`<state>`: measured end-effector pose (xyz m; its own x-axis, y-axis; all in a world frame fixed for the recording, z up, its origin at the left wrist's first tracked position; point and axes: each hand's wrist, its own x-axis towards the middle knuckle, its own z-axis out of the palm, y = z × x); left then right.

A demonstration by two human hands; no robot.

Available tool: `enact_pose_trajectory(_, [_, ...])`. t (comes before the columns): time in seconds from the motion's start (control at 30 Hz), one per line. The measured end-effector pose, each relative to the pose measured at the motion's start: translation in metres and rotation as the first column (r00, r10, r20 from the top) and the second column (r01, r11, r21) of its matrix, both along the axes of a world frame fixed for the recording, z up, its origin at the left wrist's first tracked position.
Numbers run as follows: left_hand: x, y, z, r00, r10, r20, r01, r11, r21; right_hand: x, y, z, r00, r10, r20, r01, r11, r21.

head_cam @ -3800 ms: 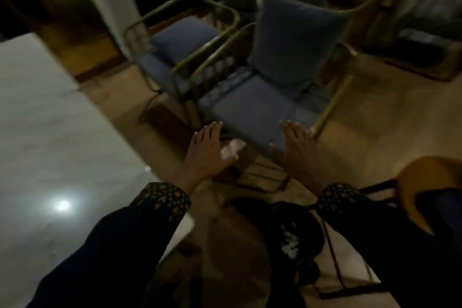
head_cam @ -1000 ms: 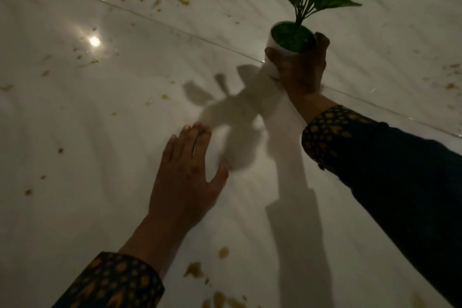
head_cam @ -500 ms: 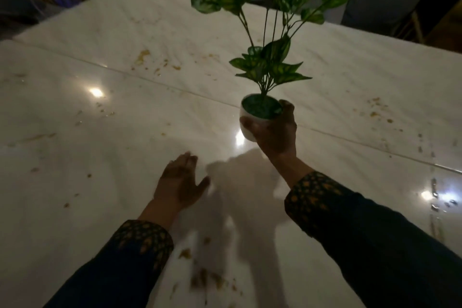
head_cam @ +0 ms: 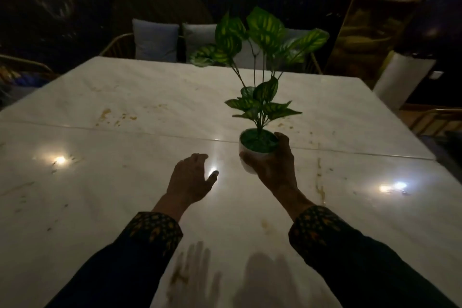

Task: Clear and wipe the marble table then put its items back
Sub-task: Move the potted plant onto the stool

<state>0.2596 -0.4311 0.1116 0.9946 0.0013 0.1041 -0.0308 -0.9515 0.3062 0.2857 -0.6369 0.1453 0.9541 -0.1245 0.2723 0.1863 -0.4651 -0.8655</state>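
Note:
The white marble table (head_cam: 125, 182) fills the view, with brown stains and crumbs scattered over it. My right hand (head_cam: 272, 167) grips a small white pot with a green leafy plant (head_cam: 257, 107), holding it upright above the table's middle. My left hand (head_cam: 190, 180) hovers empty just left of the pot, its fingers loosely curled downward over the marble.
Chairs with grey cushions (head_cam: 155, 40) stand along the far edge of the table. A white bin-like object (head_cam: 400, 82) stands at the back right. A chair frame (head_cam: 435, 117) shows at the right edge. The room is dim.
My right hand has lifted the potted plant off the table and holds it higher. My view has tilted up, showing the far chairs. My left hand has risen off the marble.

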Motion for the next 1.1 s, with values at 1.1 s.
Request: enact_pose_trajectory(1.1, [-0.494,-0.857,0.0,0.007,-0.982,-0.188,0.999,0.013,-0.03,-0.75,-0.671,-0.047,0.163,-0.982,-0.095,0.986,0.166,-0.03])
